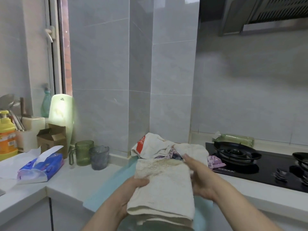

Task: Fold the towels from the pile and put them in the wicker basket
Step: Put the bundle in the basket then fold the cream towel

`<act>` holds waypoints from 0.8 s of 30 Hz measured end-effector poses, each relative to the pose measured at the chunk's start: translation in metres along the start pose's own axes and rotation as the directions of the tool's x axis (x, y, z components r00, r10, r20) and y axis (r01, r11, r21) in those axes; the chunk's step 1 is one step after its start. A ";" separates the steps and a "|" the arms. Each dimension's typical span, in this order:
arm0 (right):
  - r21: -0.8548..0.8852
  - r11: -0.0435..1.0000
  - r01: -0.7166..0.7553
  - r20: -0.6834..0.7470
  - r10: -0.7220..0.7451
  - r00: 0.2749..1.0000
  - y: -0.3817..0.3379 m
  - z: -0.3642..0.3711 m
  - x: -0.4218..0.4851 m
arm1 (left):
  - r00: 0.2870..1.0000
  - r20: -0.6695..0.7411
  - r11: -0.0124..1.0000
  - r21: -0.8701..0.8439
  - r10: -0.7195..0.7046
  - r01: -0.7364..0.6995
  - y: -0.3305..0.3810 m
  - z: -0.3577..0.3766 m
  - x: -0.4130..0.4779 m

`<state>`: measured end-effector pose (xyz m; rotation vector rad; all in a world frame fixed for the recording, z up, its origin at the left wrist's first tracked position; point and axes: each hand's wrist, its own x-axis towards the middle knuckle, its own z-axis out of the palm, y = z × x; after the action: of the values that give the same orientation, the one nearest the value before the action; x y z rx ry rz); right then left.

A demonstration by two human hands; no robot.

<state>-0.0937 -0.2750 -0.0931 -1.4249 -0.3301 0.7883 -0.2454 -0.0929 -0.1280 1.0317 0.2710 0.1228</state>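
I hold a folded cream towel (164, 189) above the counter's front edge. My left hand (133, 189) grips its left side, thumb on top and fingers underneath. My right hand (198, 177) lies against the towel's right edge, fingers stretched forward along it. Behind the towel sits the pile of towels (166, 149): a white one with a red printed patch, a cream one and a purple patterned one. A light blue mat (108, 185) lies under the towel and the pile. No wicker basket is in view.
A black gas hob (250, 160) with burner grates stands to the right, with a green bottle (236, 139) lying behind it. To the left are a green glass mug (82, 152) and a grey one (99, 157), a blue tissue pack (41, 165), a cardboard box (51, 137) and a yellow detergent bottle (6, 135).
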 end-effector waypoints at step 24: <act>-0.379 0.883 0.277 0.125 -0.248 0.961 0.083 -0.026 0.007 | 0.934 0.109 0.613 0.727 0.339 -0.308 -0.015 -0.040 -0.002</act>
<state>-0.0960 -0.2935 -0.1787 -1.6827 -0.7579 0.5689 -0.2586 -0.0676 -0.1598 1.9034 0.1593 0.3895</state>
